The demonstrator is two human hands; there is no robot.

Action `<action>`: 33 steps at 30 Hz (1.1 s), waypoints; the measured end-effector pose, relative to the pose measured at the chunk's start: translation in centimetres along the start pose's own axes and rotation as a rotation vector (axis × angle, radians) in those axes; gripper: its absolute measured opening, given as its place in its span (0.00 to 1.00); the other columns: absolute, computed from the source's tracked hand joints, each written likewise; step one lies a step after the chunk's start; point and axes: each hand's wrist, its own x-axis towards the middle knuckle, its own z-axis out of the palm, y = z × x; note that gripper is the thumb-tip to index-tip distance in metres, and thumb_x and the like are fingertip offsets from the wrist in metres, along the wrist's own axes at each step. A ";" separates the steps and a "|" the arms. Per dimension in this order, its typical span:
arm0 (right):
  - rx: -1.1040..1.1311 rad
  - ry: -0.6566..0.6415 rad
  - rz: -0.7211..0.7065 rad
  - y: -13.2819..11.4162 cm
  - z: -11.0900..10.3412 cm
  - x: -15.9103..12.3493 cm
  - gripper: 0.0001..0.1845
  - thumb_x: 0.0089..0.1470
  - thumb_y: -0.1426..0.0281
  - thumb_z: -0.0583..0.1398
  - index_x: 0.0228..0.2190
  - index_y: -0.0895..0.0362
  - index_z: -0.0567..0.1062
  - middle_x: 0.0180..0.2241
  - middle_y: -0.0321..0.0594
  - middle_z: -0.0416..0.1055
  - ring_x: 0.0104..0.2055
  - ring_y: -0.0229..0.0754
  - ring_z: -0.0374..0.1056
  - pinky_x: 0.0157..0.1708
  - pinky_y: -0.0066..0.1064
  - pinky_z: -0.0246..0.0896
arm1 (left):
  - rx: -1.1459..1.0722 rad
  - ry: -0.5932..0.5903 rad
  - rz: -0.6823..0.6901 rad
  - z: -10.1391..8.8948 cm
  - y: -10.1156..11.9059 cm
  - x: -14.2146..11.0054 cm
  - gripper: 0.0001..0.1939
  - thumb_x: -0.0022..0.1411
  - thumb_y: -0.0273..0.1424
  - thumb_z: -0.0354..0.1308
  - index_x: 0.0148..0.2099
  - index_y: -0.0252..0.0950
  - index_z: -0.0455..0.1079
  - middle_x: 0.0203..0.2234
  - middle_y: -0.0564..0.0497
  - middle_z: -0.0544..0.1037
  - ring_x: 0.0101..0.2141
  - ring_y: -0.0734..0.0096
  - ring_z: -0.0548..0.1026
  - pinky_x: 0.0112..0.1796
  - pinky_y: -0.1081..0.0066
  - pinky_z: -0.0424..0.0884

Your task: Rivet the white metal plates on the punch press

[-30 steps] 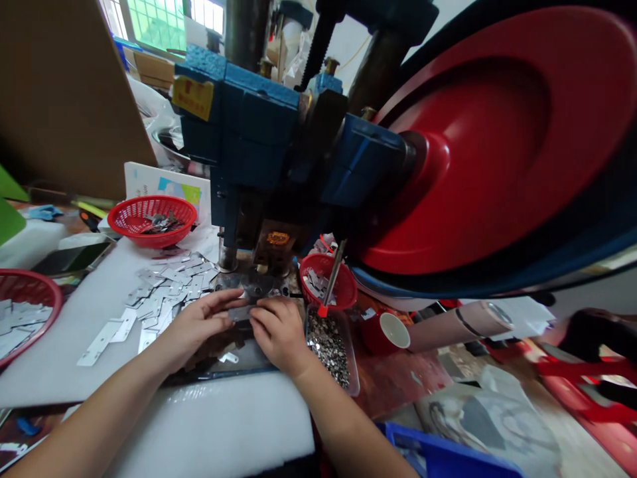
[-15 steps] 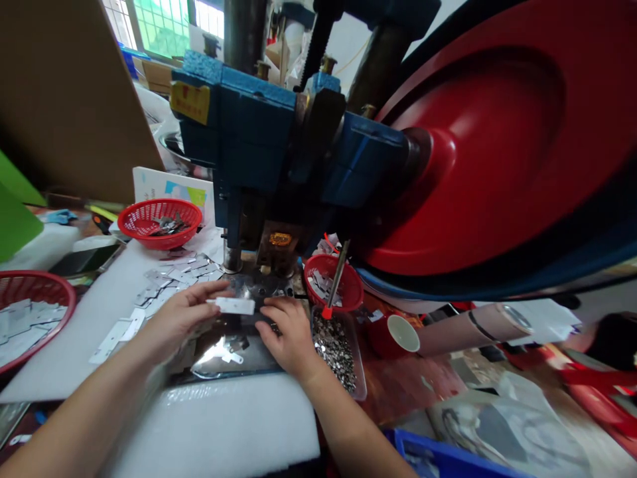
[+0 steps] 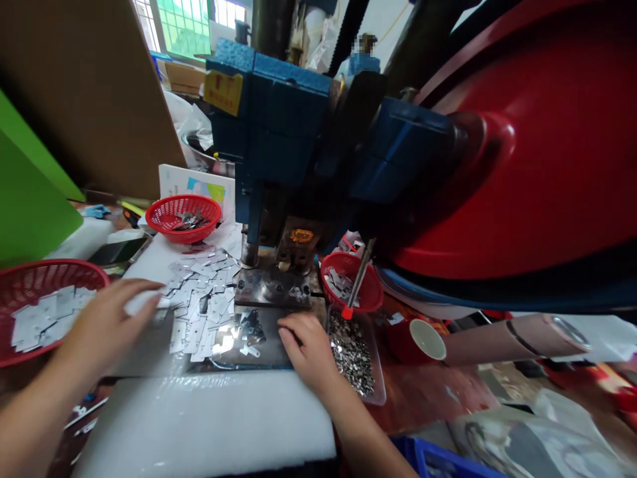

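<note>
My left hand (image 3: 112, 325), blurred by motion, is at the left near the red basket of plates (image 3: 94, 272). A pale flat metal plate (image 3: 144, 302) shows between its thumb and fingers. My right hand (image 3: 311, 348) rests at the right side of the press bed (image 3: 271, 318), fingers curled and drawn together; whatever lies under the fingertips is hidden. Small metal pieces (image 3: 250, 350) lie on the shiny sheet in front of the die. Many thin metal plates (image 3: 199, 318) are spread left of the die, below the blue press head (image 3: 279, 126).
A large red flywheel (image 3: 542, 166) fills the upper right. Behind the plates stands a second red basket (image 3: 184, 236). Right of the die are a red bowl (image 3: 375, 292), a clear tub of metal scraps (image 3: 353, 358) and a cup (image 3: 428, 338). White foam (image 3: 213, 425) lies in front.
My left hand has moved left with the plate, away from the die toward the red basket. My right hand stays by the press bed, its fingers drawn closer together. The view has shifted left.
</note>
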 end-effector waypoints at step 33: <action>0.097 -0.040 0.004 -6.6 2.8 -2.3 0.17 0.54 0.69 0.61 0.47 0.54 0.71 0.43 0.41 0.74 0.45 0.42 0.69 0.46 0.33 0.64 | -0.706 -0.608 -0.240 5.8 3.8 -6.4 0.20 0.48 0.48 0.62 0.32 0.36 0.71 0.19 0.55 0.70 0.23 0.72 0.65 0.26 0.73 0.61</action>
